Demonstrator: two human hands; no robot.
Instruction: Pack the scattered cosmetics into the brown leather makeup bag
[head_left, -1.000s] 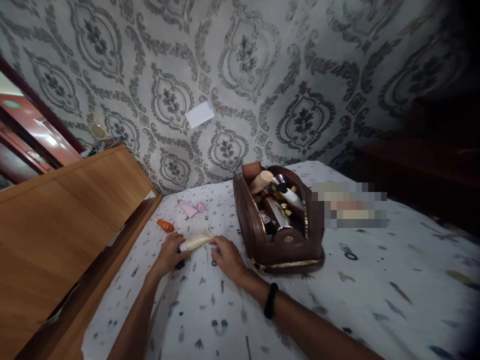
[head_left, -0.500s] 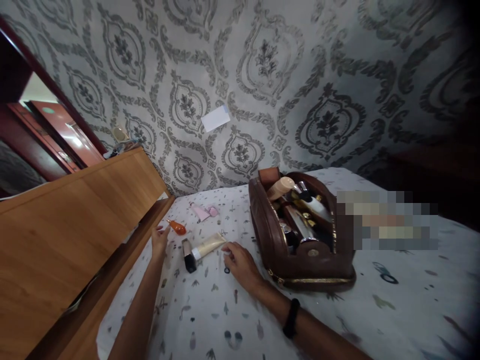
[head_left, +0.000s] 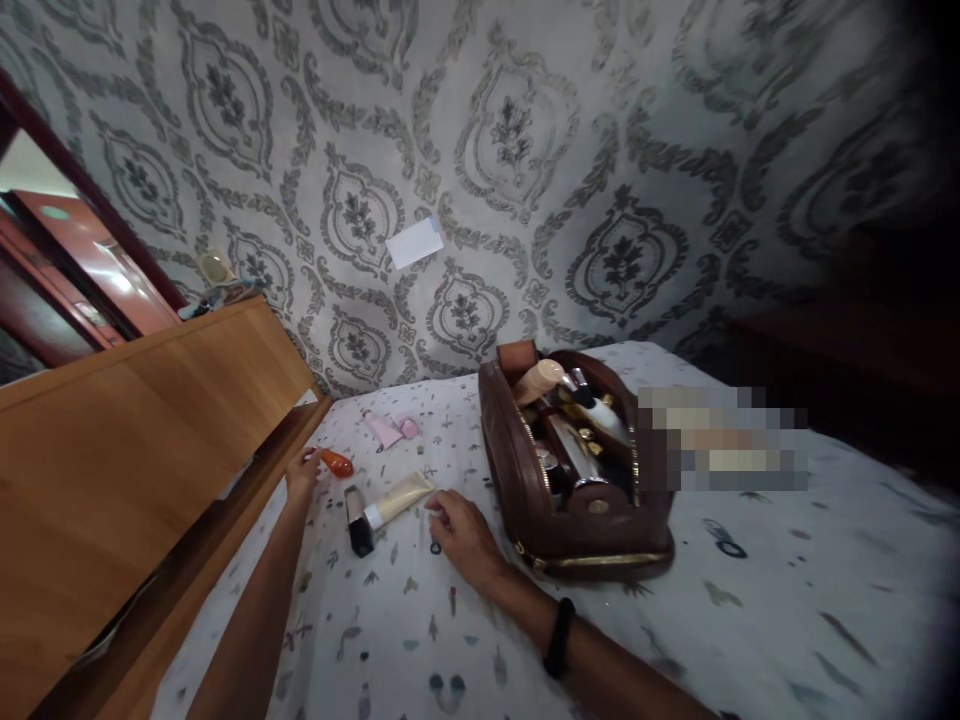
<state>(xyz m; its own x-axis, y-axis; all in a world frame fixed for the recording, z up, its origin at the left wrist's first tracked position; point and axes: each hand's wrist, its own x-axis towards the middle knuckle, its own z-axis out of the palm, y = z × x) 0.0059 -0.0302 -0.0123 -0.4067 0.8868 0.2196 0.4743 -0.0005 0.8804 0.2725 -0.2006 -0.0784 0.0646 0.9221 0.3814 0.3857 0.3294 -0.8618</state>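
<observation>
At the left, my left hand [head_left: 302, 472] has its fingertips at the narrow end of an orange bottle [head_left: 337, 462] lying on the patterned sheet. My right hand [head_left: 459, 530], with its fingers curled loosely, rests beside the end of a cream tube [head_left: 401, 498] and holds nothing visible. A small bottle with a black cap [head_left: 358, 520] lies against the tube's white cap. Farther back are a pink tube [head_left: 382, 430] and a small round pink item [head_left: 408, 428]. Right of my right hand stands an open brown bag [head_left: 506, 490] full of cosmetics.
A wooden board [head_left: 150, 430] runs along the left side. Behind the bed is a patterned wall [head_left: 510, 250] with a white card [head_left: 415, 244] on it. A blurred-out patch covers something right of the bag.
The view has shifted, so most things sit farther left. My left fingers have drawn together at the orange bottle's tip. My right hand stays beside the cream tube.
</observation>
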